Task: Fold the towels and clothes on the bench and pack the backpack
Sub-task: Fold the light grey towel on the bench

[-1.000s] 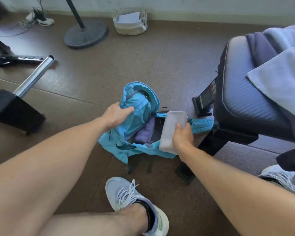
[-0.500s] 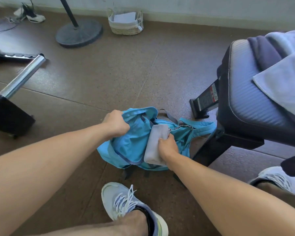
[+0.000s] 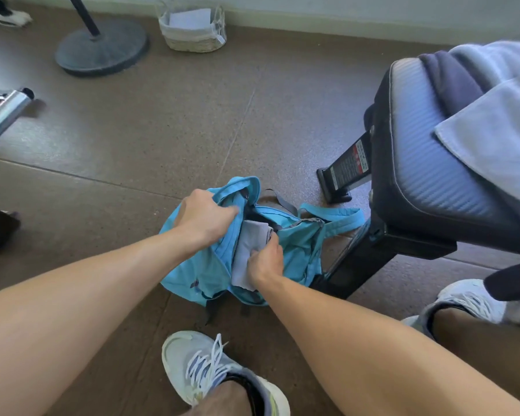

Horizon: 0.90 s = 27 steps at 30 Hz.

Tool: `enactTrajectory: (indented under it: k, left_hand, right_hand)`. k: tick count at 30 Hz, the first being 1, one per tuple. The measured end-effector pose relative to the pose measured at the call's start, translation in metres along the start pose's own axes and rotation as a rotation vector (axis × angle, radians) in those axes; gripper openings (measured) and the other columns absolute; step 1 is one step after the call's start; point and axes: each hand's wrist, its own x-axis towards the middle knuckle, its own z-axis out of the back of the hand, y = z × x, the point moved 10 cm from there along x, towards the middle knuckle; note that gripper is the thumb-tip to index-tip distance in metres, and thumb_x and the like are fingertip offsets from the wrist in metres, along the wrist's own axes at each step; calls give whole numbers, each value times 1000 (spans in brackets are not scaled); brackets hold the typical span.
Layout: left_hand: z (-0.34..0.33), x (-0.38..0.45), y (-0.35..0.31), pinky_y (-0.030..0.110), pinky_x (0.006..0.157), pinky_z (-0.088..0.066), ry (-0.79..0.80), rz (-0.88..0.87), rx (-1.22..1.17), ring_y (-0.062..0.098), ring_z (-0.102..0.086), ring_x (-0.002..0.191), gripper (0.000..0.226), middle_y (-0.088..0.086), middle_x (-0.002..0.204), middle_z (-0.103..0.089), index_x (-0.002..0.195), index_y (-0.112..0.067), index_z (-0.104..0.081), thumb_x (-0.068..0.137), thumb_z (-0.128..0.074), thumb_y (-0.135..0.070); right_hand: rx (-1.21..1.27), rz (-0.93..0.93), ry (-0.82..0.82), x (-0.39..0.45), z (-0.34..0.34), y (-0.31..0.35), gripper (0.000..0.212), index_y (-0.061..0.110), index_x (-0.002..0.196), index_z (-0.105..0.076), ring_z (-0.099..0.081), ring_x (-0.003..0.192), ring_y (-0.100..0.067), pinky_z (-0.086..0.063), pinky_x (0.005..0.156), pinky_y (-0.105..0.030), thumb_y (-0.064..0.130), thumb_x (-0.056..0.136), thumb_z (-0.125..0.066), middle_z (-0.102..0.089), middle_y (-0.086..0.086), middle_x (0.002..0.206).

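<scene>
— Floor first, far left: what's lying there?

— Steel tube (image 3: 3, 115) at the left edge, a round stand base (image 3: 101, 46) at the far left, and a small woven basket (image 3: 192, 28) by the far wall. None of it is mine to handle.

— And your left hand?

— My left hand (image 3: 206, 219) grips the near-left lip of the blue backpack (image 3: 198, 265), fingers curled round the fabric, holding the mouth up and open. The backpack sits on the floor between my feet and the bench, with my shoe (image 3: 204, 370) just near of it.

— What's going in?

— A folded grey towel (image 3: 248, 250). My right hand (image 3: 266, 258) pinches it along its right edge, fingers curled round it, with its far end already at the dark opening and its near end hanging outside.

— How do you do it well?

— I think I should keep the lip lifted and spread so the mouth doesn't collapse, then slide the towel in flat along the back wall rather than stuffing it, so the fold survives. Let go only once it's seated low.

— Anything to mind?

— The loose blue strap (image 3: 336, 219) trails right toward the bench leg; it could snag if I tug the bag.

— What remains on the right?

— On the padded bench (image 3: 427, 175), a pale towel (image 3: 499, 139) lies over a dark garment (image 3: 445, 79), both unfolded by the look of it. So packing is, I judge, only partway done.
</scene>
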Motion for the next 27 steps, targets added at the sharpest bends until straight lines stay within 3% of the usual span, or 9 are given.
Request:
enactTrajectory:
  k: [5,8,10,13,16,19,21,24,27]
  left_hand:
    - [-16,-6,4,29,53,-36,116,-49,91,20,-47,55,31,0,57,-50,59,-16,-49,80,-68,-28]
    - [-29,-9,11,31,54,-40,189,-35,72,21,-49,54,40,0,53,-51,54,-18,-47,80,-72,-33]
    - [-34,-10,10,39,58,-56,228,-30,38,26,-63,57,35,8,58,-63,59,-13,-58,77,-72,-39]
    - [-36,-11,4,47,64,-62,251,-22,15,33,-71,65,25,18,69,-71,69,-11,-66,77,-69,-35]
    - [-23,-7,2,45,61,-59,162,5,-2,28,-63,60,18,10,64,-63,65,-14,-60,78,-65,-26]
    - [0,2,13,36,58,-44,4,76,-59,29,-55,64,27,11,68,-60,60,-13,-54,82,-63,-23]
    - [23,9,25,36,58,-37,-100,138,-80,29,-53,68,24,12,73,-59,66,-10,-58,85,-62,-23]
    - [67,22,44,37,68,-38,-230,209,-35,31,-54,81,20,16,87,-59,85,-2,-64,88,-62,-21]
    - [97,31,66,37,68,-37,-290,269,-63,27,-48,76,21,15,88,-56,87,-1,-59,88,-64,-21]
  right_hand:
    - [-11,24,94,5,-15,7,56,18,150,-36,-51,127,-34,-42,105,-42,23,98,-57,-51,-13,141]
    - [-155,-17,1,4,5,-6,46,12,136,-46,-53,122,-35,-43,96,-42,32,97,-61,-52,-12,133]
    - [-166,33,-70,-4,19,-10,44,14,131,-47,-54,119,-32,-43,92,-42,40,97,-60,-50,-8,130]
    - [-85,53,-220,-8,41,-24,32,16,129,-47,-50,121,-28,-41,96,-41,35,103,-50,-48,-6,133]
    - [55,-128,-321,-3,63,-52,46,12,145,-37,-41,133,-34,-34,107,-42,21,102,-52,-37,-12,148]
    - [211,-317,-274,5,59,-78,68,9,159,-9,-28,146,-35,-25,115,-41,16,104,-48,-15,-14,165]
    - [265,-384,-256,10,55,-85,72,8,159,2,-16,152,-30,-18,118,-39,14,104,-43,-9,-13,167]
    - [328,-461,-242,17,52,-91,75,7,159,5,-13,153,-30,-13,120,-40,19,105,-45,-7,-16,167]
    - [376,-529,-129,26,37,-98,73,3,157,-15,-35,143,-35,-30,115,-41,28,101,-54,-29,-20,159]
